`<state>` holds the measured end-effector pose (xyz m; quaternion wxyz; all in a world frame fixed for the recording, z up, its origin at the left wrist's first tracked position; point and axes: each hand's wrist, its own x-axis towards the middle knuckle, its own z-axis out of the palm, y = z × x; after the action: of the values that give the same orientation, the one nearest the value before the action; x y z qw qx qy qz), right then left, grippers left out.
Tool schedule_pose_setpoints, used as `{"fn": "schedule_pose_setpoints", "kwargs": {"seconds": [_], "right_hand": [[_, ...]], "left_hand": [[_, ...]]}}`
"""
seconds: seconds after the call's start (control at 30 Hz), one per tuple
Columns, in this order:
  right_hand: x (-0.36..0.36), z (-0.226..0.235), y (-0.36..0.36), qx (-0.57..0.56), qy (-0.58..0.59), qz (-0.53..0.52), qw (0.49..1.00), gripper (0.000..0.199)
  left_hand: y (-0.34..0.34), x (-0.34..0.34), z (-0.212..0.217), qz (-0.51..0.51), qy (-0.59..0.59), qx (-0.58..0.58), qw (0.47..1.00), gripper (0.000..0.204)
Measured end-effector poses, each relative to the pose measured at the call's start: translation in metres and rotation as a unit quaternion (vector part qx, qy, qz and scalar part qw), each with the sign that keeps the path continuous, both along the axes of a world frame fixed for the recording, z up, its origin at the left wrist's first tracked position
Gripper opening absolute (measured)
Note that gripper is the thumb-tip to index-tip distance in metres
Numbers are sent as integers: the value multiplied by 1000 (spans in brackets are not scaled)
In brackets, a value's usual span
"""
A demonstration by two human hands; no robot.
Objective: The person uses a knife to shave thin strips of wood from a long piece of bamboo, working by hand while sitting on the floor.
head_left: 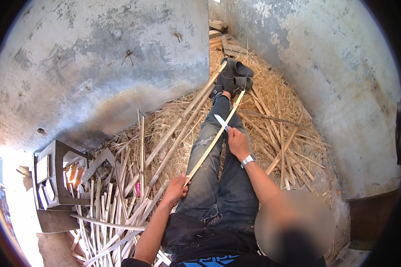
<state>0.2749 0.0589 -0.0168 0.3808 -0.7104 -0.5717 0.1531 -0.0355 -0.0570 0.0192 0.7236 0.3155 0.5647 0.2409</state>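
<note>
A long pale bamboo strip [210, 148] slants across my legs, from my left thigh up toward my feet. My left hand [177, 187] is closed round its near end. In my right hand [238, 143] I grip a knife, whose handle is hidden in my fingers. The knife's bright blade [220, 121] points up and to the left and crosses the strip near its far part. Whether the edge bites into the bamboo, I cannot tell.
Two bamboo poles [179, 120] lean left of my legs. Many split strips [107, 213] lie at lower left beside a dark frame [60, 178]. More strips [285, 151] and shavings [272, 84] cover the ground at right. Grey walls [107, 53] stand on both sides.
</note>
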Motion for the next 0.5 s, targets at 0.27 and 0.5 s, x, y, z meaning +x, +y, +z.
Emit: {"fn": "schedule_pose_setpoints", "kwargs": {"seconds": [0.27, 0.5], "right_hand": [[-20, -15, -18, 5, 25, 23, 999, 47], [-70, 12, -78, -40, 11, 161, 986, 44]], "left_hand": [[3, 1, -9, 12, -42, -68, 997, 46], [8, 4, -8, 23, -41, -85, 995, 46]]}}
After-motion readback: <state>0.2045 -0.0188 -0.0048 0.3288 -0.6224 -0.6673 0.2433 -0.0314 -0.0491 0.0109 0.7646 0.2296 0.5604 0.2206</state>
